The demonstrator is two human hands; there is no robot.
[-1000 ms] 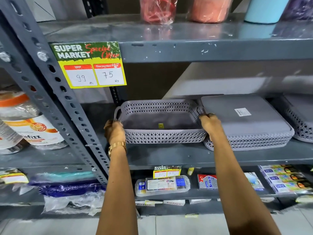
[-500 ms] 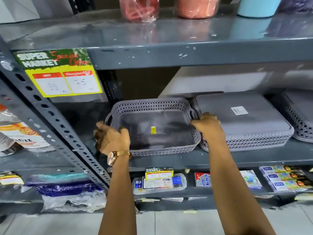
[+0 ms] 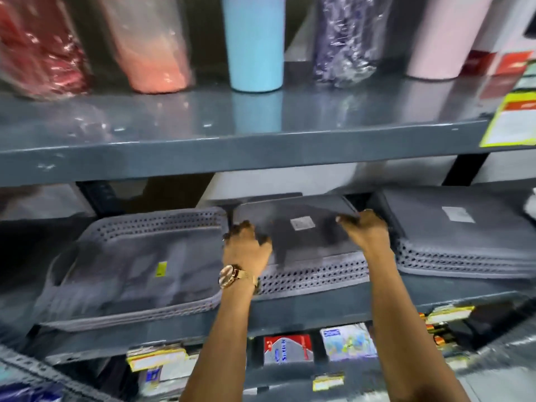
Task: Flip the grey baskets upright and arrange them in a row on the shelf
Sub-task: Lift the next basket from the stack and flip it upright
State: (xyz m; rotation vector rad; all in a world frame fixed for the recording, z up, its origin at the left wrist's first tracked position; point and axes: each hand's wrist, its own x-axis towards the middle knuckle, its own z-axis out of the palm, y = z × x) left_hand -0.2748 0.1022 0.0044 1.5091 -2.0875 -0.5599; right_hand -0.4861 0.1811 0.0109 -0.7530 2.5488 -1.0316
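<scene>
**Both hands reach for the middle upturned basket**

While my arms stretch forward from the bottom of the view, nearest me sits a lower shelf of small packets (image 3: pixel 288 349); their print is too blurred for me to read. Above it, my left hand (image 3: pixel 246 250), wearing a gold wristwatch (image 3: pixel 232 277), rests on the left end of the middle grey basket (image 3: pixel 307 256), fingers curled over its upturned base. My right hand (image 3: pixel 366 231) hooks its fingers over the right end of the same base. Motion blur means I cannot tell whether either hand has truly closed its grip.

This basket lies upside down on the middle shelf (image 3: pixel 319 310), between an upright grey basket (image 3: pixel 130 265) on the left, which carries a small yellow sticker, and another upturned basket (image 3: pixel 455 236) on the right. Both upturned bases bear a pale square label, unreadable.

I judge these perforated plastic baskets to be light, fairly stiff and slightly smooth. Holding the two short ends, near the rim, should give the best control for turning one over.

Farther up, the top shelf holds wrapped tumblers and a bare light blue tumbler (image 3: pixel 255 42). A yellow price tag (image 3: pixel 510 120) hangs at far right, illegible.
</scene>
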